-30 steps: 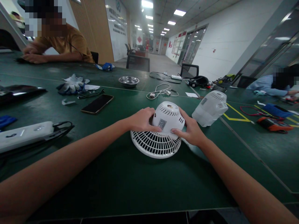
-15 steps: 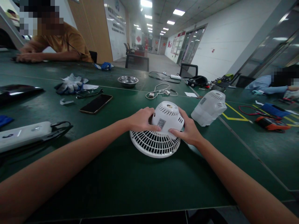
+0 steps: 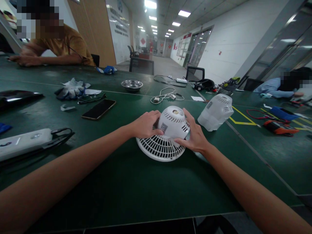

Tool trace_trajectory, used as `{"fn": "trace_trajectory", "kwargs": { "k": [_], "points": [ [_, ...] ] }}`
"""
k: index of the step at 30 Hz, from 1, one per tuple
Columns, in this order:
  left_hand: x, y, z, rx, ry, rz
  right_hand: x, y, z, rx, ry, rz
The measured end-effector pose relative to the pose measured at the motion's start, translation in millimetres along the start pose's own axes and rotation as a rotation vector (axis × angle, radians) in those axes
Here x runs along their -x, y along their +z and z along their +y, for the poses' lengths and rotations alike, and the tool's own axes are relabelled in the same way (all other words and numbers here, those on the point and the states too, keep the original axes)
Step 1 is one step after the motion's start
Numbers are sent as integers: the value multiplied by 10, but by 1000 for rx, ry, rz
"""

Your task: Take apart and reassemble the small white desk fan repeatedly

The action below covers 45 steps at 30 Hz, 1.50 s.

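A small white fan head (image 3: 174,123) lies grille down on the green table, its vented motor housing facing up with a printed label on it. Its round slatted grille (image 3: 161,150) shows below the housing, toward me. My left hand (image 3: 147,125) grips the housing's left side, thumb beside the label. On the right side of the housing, my right hand (image 3: 196,133) has its thumb low at the front and its fingers around the far edge. To the right of my right hand stands a white vented plastic housing (image 3: 215,112), apart from the fan.
A phone (image 3: 98,109), blue-white gloves (image 3: 70,89) and a white power-bank-like device (image 3: 26,142) lie left. Behind the fan are a metal bowl (image 3: 132,85) and white cable (image 3: 162,97). An orange meter (image 3: 280,127) lies right. Two people sit across the table.
The fan housing has turned slightly, so its label sits further left. My right hand's fingers have shifted up along the housing's edge. The whole view has moved a little.
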<state>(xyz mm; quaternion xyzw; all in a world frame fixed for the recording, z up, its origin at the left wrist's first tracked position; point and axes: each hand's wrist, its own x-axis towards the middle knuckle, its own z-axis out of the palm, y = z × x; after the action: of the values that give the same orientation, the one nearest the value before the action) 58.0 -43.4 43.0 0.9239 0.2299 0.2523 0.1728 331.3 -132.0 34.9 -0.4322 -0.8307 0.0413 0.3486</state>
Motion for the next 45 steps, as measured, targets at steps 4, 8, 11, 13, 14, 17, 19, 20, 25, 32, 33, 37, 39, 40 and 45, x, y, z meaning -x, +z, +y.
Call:
{"fn": "trace_trajectory", "kwargs": {
  "k": [4,8,11,13,14,17,19,20,25,32,33,37,39,40,45],
  "points": [
    [24,10,-2,120,10,-5,51,-2,-18,-145,75,-95],
    [34,96,58,201,106,29,68,20,-70,-234,123,-135],
    [32,148,123,170,120,85,59,28,-92,-256,123,-149],
    [30,160,151,151,146,101,54,28,-102,-259,126,-146],
    [30,162,159,144,159,103,53,28,-108,-259,128,-144],
    [34,169,169,127,171,122,49,28,-122,-272,135,-146],
    [40,180,176,117,165,140,44,28,-128,-284,130,-151],
    [44,185,180,116,157,142,41,27,-130,-288,126,-154],
    [49,177,158,131,133,114,33,-2,-146,-267,118,-161],
    [33,177,-17,197,154,66,26,-23,-195,-213,104,-186],
    [32,194,-15,183,140,74,22,-6,-199,-185,105,-172],
    [29,269,60,76,54,162,6,77,-178,1,70,3],
    [34,278,85,44,27,188,2,94,-128,55,37,62],
    [38,274,83,46,20,191,1,93,-91,63,29,73],
    [66,269,-63,119,-181,331,4,64,115,-8,141,95]
  ]
}}
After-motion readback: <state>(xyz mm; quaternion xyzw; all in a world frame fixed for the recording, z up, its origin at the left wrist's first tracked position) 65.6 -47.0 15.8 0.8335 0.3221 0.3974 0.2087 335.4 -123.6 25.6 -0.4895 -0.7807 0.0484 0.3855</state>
